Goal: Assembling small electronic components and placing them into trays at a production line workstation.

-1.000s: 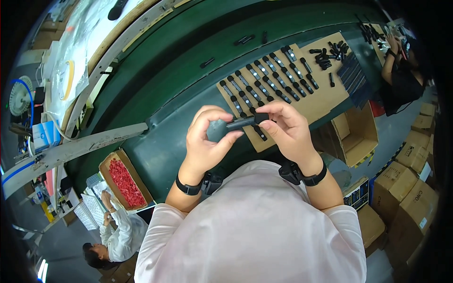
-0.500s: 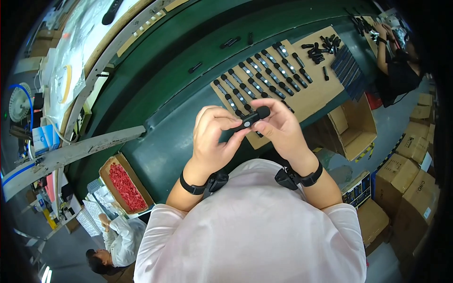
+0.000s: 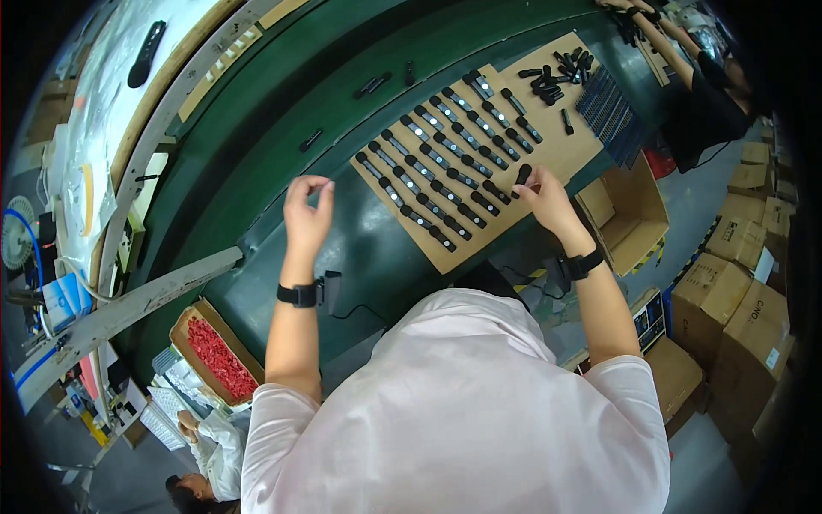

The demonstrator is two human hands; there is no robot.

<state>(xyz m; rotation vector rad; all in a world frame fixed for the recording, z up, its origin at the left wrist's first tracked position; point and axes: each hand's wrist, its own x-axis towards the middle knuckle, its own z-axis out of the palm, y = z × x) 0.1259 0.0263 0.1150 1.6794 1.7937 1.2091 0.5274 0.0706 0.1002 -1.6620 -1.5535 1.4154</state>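
Note:
My right hand [image 3: 545,201] pinches a small black microphone [image 3: 523,174] with a rounded dark head, at the right edge of the laid-out rows. Similar microphones [image 3: 446,145] lie slanted in several rows on a cardboard sheet [image 3: 441,256]; many show a pale round spot on a grey body. Away to the left, my left hand [image 3: 308,214] is raised over the green bench, thumb and fingertips drawn together. Whatever might be between those fingertips is too small to make out. A black band with a dark block sits on each wrist.
Loose black pieces [image 3: 561,77] are heaped on the cardboard's far right, beside a dark slotted tray [image 3: 610,111]. An open carton [image 3: 638,227] stands at the right. Red pieces fill a box [image 3: 250,364] at lower left, near a seated person. Another person's arms [image 3: 664,38] reach in at upper right.
My hands have parted from in front of my chest. The left went left without the microphone; the right carried it to the right side of the rows. The view has shifted slightly.

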